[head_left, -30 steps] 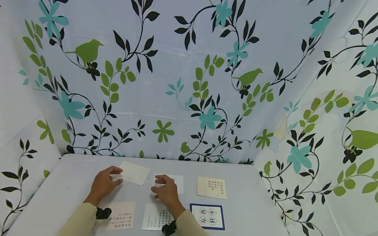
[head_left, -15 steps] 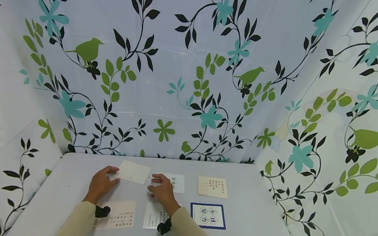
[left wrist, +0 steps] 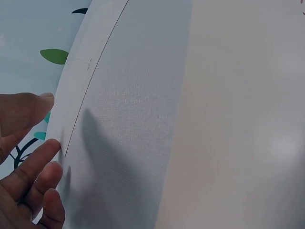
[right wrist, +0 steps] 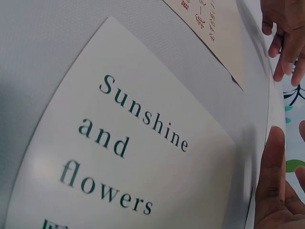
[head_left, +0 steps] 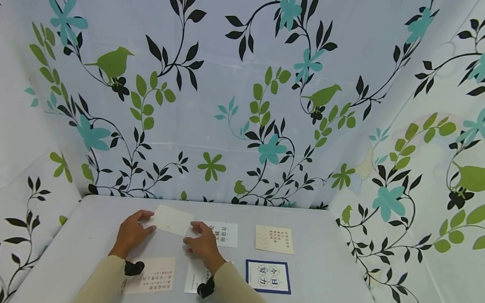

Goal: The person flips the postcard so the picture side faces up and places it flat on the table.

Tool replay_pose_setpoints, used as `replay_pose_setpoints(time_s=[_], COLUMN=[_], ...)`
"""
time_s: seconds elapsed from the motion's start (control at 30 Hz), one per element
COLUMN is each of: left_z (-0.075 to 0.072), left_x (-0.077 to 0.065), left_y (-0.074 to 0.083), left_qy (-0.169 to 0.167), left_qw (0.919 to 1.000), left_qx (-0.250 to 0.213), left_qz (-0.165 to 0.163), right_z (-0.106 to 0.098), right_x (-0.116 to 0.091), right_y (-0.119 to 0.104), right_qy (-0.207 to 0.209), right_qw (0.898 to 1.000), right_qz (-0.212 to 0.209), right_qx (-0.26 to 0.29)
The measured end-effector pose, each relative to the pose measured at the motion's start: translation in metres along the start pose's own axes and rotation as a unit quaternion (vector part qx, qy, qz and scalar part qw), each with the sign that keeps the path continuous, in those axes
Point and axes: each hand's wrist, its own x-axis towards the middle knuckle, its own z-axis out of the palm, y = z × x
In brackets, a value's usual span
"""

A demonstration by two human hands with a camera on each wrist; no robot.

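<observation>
A blank cream card [head_left: 173, 220] lies slightly turned on the table's far left, between both hands. My left hand [head_left: 131, 232] is at its left edge, thumb and fingers spread apart; in the left wrist view a fingertip [left wrist: 55, 147] meets the card's corner [left wrist: 90, 62]. At the card's right edge is my right hand [head_left: 204, 245], its fingers loosely bent; whether it touches the card cannot be told. Beneath the right wrist lies a white card [right wrist: 124, 138] printed "Sunshine and flowers", partly hidden by the arm in the head view.
A pinkish card [head_left: 160, 274] with red writing lies near the left wrist. Right of my right hand is a white lettered card [head_left: 228, 235], partly covered. Farther right lie a cream card [head_left: 274, 239] and a blue-bordered card [head_left: 268, 277]. A patterned cloth [head_left: 229, 99] hangs behind.
My right hand has moved left, from over the white lettered card to the blank card's right edge. The left hand and the cards have stayed nearly in place.
</observation>
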Motion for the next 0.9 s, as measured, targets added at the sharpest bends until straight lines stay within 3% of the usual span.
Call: replay_pose_setpoints(time_s=[0.37,0.9], left_z=[-0.0001,0.0001], left_x=[-0.0013,-0.0049], left_y=[0.0016,0.0000], left_qy=[-0.002,0.003], left_qw=[0.9996,0.9983], left_qx=[-0.020,-0.047], left_qz=[-0.018,-0.034], right_z=[0.0074,0.0059], right_x=[0.0016,0.0024], right_y=[-0.0023,-0.0060], right_qy=[-0.016,0.019], right_qw=[1.000,0.994], right_qz=[-0.001,0.039], right_qx=[0.015,0.104])
